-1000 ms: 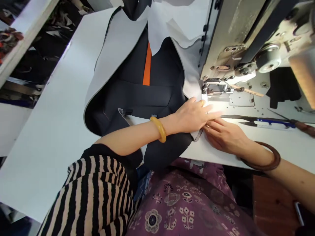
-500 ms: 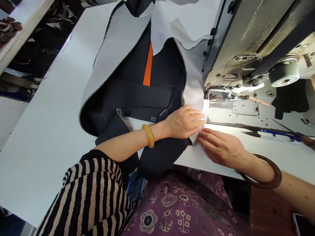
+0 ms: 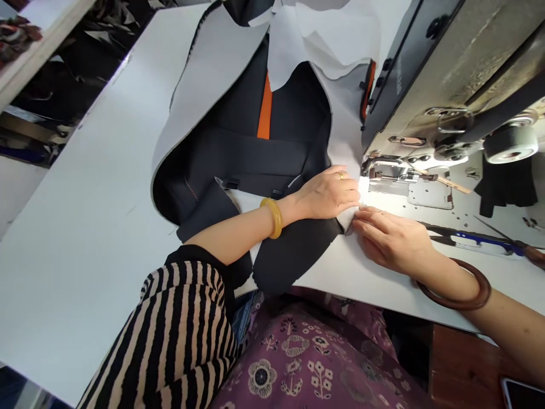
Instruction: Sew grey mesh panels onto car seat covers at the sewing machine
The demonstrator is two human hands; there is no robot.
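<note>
A black garment piece with pale grey backing and an orange strip spreads over the white table. My left hand lies flat on its grey edge, fingers stretched toward the sewing machine's presser foot. Close by, my right hand pinches the near corner of the same fabric edge between thumb and fingers. The thumb is partly hidden. Under the machine's lamp, the edge beside the foot looks overexposed, so the needle point cannot be made out.
The sewing machine fills the upper right. Blue-handled thread snips and a dark pointed tool lie right of my right hand. A black fabric scrap rests behind them. Shelves of scraps stand at the left; a phone is at lower right.
The view has shifted a little. The fabric edge and both hands have moved slightly away from me along the presser foot, and an orange-edged part now shows beside the machine.
</note>
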